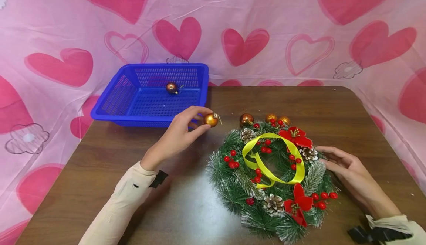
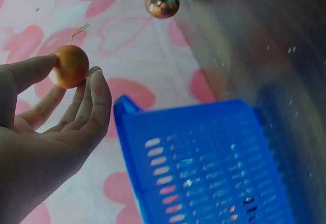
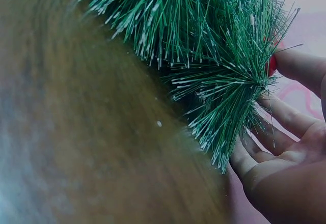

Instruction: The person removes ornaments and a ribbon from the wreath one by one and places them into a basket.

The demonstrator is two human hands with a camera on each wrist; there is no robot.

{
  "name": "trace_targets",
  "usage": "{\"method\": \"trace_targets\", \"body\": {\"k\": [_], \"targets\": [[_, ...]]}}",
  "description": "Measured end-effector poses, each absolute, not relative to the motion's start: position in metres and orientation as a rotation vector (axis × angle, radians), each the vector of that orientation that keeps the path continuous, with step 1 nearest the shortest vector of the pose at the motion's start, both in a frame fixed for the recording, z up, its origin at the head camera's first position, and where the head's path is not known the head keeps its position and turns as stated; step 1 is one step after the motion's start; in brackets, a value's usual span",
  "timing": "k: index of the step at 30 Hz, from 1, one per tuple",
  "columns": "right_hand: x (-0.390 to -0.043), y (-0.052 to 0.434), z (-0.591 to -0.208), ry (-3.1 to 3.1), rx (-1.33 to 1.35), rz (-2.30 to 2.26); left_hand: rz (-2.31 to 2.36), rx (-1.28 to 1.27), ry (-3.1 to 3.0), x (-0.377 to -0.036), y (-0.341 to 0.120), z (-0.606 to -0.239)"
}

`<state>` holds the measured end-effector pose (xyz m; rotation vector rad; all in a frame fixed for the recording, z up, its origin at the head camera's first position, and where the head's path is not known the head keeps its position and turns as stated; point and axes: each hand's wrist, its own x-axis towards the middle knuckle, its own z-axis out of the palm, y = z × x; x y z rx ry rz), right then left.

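My left hand [image 1: 186,128] pinches a gold Christmas ball [image 1: 210,120] between thumb and fingertips, close to the front right corner of the blue basket [image 1: 110,118]. In the left wrist view the ball [image 2: 71,67] shows a thin cord loop on top. At the right edge of a green Christmas wreath [image 1: 229,197], my right hand [image 1: 354,176] grips the outer branches, thumb on one side and fingers on the other. Frosted needles [image 3: 214,76] hide some fingertips in the right wrist view. A loose yellow ribbon [image 1: 301,163] lies looped on the wreath, among pinecones, red berries and red flowers.
A brown ball [image 1: 171,88] lies inside the basket. Behind the wreath are another brown ball [image 1: 246,119] and two orange balls, one of them a glittery ball [image 1: 271,118]. Brown wooden table [image 1: 179,200] lies under everything, with a pink heart-patterned cloth [image 1: 213,12] behind.
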<state>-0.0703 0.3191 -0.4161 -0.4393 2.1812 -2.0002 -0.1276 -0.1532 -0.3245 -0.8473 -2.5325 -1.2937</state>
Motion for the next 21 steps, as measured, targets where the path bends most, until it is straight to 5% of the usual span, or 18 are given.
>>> {"method": "trace_targets", "body": {"k": [21], "targets": [[-0.069,0.319,-0.415,2.242,-0.441,-1.952,-1.265,-0.642,-2.438,-0.136,-0.196,-0.298]]}}
